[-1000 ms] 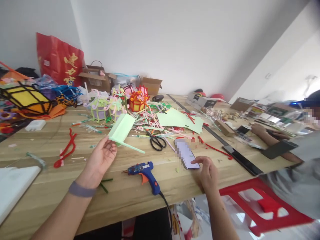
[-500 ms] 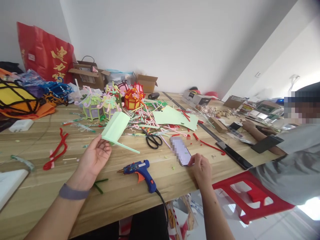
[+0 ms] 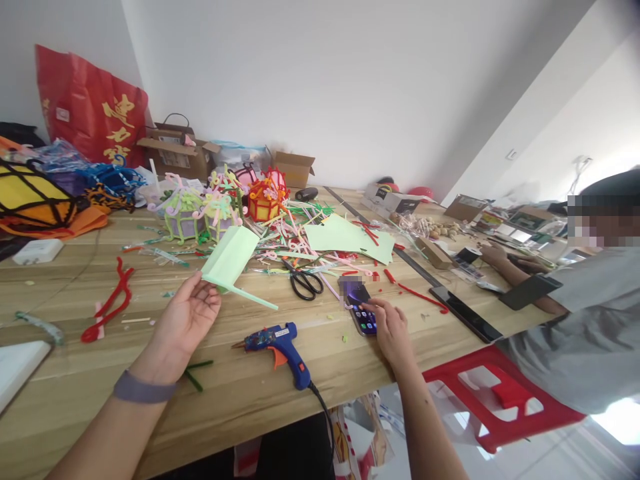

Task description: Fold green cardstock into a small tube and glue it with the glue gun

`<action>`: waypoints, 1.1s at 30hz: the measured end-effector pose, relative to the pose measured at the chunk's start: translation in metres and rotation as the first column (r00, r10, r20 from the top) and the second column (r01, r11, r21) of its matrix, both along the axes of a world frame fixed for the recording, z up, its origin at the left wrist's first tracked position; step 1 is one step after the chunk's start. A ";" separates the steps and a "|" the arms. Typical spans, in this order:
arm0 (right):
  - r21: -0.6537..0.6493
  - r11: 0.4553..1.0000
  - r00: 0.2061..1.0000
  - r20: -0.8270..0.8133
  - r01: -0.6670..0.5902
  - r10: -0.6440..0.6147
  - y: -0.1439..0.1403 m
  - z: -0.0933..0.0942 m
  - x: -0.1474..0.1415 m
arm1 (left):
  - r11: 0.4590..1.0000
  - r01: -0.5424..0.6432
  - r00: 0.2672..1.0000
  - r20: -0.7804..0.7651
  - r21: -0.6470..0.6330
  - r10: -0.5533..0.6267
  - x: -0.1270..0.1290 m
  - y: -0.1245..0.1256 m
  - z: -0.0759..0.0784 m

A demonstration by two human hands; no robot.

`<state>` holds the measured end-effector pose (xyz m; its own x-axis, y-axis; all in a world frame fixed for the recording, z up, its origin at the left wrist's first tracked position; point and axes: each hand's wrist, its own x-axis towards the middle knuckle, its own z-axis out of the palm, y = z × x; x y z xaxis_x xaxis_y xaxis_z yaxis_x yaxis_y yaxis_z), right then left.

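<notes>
My left hand is closed on the edge of a folded light-green paper piece, holding it raised at a tilt. A narrow green strip juts from its lower side toward the right. Over the lower part of a smartphone hovers my right hand, holding nothing, with a finger stretched to the lit screen; whether it touches cannot be made out. Rows of app icons show on the phone, which lies flat on the table. Between my hands lies a blue glue gun, its nozzle pointing left. Black-handled scissors lie beyond it.
Pipe-cleaner lanterns and a heap of trimmings stand behind. A large green sheet lies right of them. A red twisted pipe cleaner is at left. A co-worker sits at right by a red stool.
My right hand has shifted from the phone's lower right edge up and left over its screen. The phone's pale screen now shows dark wallpaper with icons. My left hand still holds the green paper.
</notes>
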<state>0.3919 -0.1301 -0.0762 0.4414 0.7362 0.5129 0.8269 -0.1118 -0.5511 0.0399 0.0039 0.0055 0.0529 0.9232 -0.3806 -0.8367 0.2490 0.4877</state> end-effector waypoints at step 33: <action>-0.057 0.996 0.997 0.046 0.066 -0.063 0.061 0.019 0.030 | 0.999 -0.006 1.000 -0.010 -0.035 0.006 0.001 0.002 -0.004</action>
<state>0.4214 -0.0695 -0.0572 0.4672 0.7360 0.4900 0.8401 -0.1967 -0.5055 0.0413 0.0056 0.0019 0.0435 0.9094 -0.4136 -0.8334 0.2613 0.4870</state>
